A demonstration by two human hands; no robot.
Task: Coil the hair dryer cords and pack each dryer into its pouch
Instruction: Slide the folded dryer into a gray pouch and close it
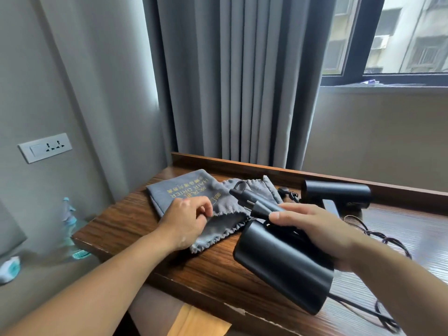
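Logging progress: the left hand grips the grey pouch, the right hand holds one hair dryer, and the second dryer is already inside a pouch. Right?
No. The head view shows the second dryer lying bare on the table behind the right hand, not inside a pouch. The left hand does grip the grey pouch, and the right holds one hair dryer.

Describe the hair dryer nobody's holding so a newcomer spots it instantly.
On the wooden desk below the grey curtain, look right along the raised back edge. The black hair dryer lying there is untouched, its cord loose beside it; the other dryer is gripped in the right hand near the grey pouch.
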